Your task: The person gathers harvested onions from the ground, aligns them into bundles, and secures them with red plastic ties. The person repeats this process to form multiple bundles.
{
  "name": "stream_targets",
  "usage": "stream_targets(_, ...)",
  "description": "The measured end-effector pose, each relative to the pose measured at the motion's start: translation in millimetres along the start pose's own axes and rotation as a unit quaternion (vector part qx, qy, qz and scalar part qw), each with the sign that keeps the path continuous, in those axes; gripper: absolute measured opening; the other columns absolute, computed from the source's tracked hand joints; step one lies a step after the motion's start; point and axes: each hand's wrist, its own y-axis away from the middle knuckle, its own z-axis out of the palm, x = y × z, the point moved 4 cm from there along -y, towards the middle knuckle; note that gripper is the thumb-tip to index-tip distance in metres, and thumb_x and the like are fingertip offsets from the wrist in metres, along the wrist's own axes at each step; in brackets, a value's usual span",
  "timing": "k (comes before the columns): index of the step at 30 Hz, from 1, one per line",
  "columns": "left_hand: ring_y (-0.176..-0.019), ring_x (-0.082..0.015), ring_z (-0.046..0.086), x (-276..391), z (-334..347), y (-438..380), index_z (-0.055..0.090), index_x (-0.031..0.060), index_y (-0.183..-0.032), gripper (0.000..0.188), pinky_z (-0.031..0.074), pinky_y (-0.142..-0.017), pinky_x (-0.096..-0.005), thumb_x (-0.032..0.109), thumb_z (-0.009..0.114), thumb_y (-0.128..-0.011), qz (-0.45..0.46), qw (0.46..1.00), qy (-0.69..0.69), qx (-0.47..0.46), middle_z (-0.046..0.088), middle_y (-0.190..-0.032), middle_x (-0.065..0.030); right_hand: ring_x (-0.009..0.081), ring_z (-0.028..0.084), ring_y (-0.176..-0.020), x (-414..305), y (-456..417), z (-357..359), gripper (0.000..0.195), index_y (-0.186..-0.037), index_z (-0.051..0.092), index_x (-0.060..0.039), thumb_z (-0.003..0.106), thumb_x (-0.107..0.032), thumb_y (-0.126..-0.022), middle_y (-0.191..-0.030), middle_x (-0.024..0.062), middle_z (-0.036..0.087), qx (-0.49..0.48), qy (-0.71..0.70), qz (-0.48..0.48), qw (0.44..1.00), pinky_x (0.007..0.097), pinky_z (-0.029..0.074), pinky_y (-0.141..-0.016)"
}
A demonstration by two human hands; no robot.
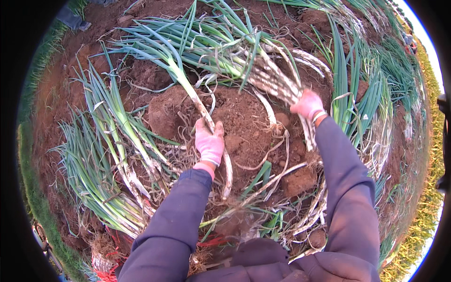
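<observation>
My left hand, in a pink work glove, grips a single long green onion by its soil-streaked white shank. Its leaves fan out to the upper left, and the root end hangs below my palm. Farther right, my right hand, also gloved in pink, is closed around the white stems of several green onions. The stem ends stick out beneath that hand, and motion blurs the stems above it. Many green leaves from this bunch spread to the upper left. One loose onion stalk lies on the soil between my hands.
Piled green onions lie at the left, and a longer row runs along the right. Clods of brown soil and dry leaves cover the ground. Red twine wraps a bundle at lower left. Someone's shoe and trouser leg show at upper left.
</observation>
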Motion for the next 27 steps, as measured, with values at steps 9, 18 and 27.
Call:
stream_targets(9,-0.063,-0.0112,0.058,107.8,-105.4,45.0,0.061,0.0047,-0.113,0.024,0.052,-0.058,-0.0259,0.015,0.068,-0.092,-0.153,0.937,0.312,-0.045,0.062,-0.081,-0.0007,0.024,0.07,-0.077,-100.0,237.2,-131.1,0.059,-0.109,0.065,0.0031,0.087,-0.034,-0.069,-0.09,0.013,0.071,-0.039,-0.333,-0.125,0.934,0.0326,0.058,-0.08)
stream_targets(18,-0.11,-0.0305,0.066,-12.6,-286.2,155.8,0.053,-0.007,-0.136,0.058,0.049,-0.095,-0.0362,0.021,0.073,-0.089,-0.19,0.953,-0.226,0.067,0.066,-0.124,-0.0213,0.0351,0.061,-0.124,-36.2,354.1,108.9,0.076,-0.131,0.059,0.0073,0.075,-0.051,-0.084,-0.129,0.0269,0.064,-0.121,-0.285,-0.044,0.95,0.039,0.045,-0.108)
stream_targets(27,-0.122,-0.0332,0.057,-6.4,-135.8,61.9,0.059,0.0009,-0.127,0.042,0.045,-0.107,-0.0427,0.026,0.059,-0.093,0.291,0.752,-0.584,-0.093,0.059,-0.133,-0.0168,0.0332,0.066,-0.114,40.6,228.0,42.4,0.066,-0.133,0.059,-0.001,0.082,-0.033,-0.079,-0.12,0.0214,0.07,0.098,-0.097,0.051,0.989,0.0412,0.05,-0.101)
